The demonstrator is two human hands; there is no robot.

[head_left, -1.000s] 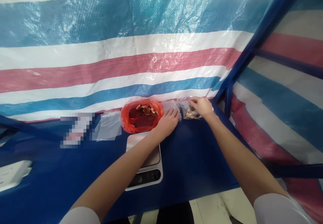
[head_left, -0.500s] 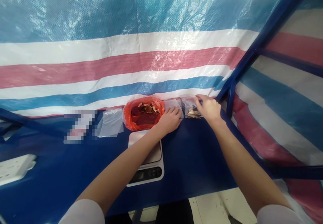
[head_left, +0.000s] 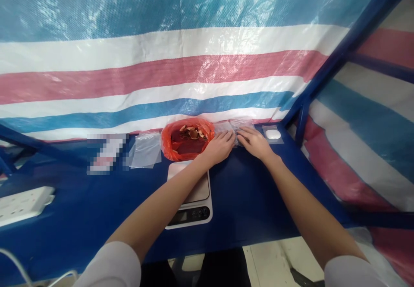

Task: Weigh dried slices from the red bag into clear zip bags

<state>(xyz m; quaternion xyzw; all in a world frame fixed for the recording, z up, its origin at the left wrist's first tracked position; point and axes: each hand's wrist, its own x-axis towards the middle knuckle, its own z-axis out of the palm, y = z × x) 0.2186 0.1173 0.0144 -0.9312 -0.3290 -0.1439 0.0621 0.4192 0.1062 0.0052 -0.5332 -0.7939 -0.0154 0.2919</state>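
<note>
My left hand (head_left: 221, 147) lies with its fingers stretched over a clear plastic bag (head_left: 223, 126), just right of a red plastic bag (head_left: 166, 142). That red bag stands wide at the top and holds brown dried slices (head_left: 193, 132). Close beside the left hand, my right hand (head_left: 254, 142) rests on another clear plastic bag (head_left: 241, 123) with its fingers spread. What this second bag contains is mostly covered by the fingers. Under my left forearm sits a white kitchen scale (head_left: 207, 217), partly hidden.
Flat clear bags (head_left: 147, 150) lie left of the red bag, near a blurred slip (head_left: 108, 153). A white power strip (head_left: 24, 205) is at the left. A white rounded object (head_left: 273, 134) in a small bag lies at the right. Striped sheeting (head_left: 139, 78) backs the blue table (head_left: 255, 205).
My right hand has moved left, closer to my left hand, and now covers more of its bag. The white rounded object has come into sight. The view has shifted slightly.
</note>
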